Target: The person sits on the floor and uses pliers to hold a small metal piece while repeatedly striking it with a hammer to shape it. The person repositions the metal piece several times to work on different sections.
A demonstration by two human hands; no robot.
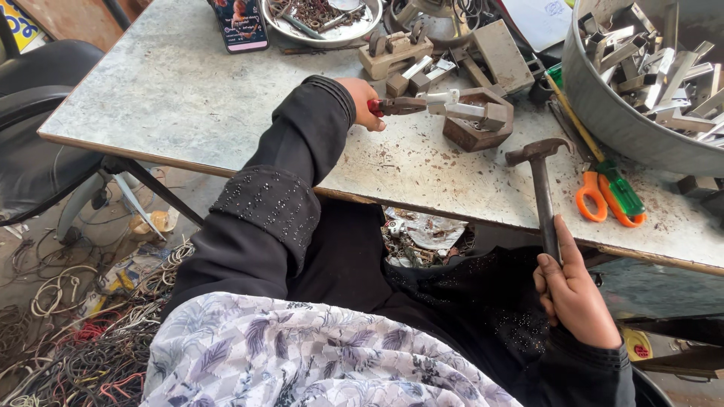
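Left hand grips pliers; right hand hammer.

On the counter there is one hammer, one pair of red-handled pliers, one pair of orange-handled scissors and one green-handled screwdriver. There is also one phone, one round metal dish of small scrap and one big metal tub, its metal pieces too many to count. Two hands show: one left hand and one right hand.
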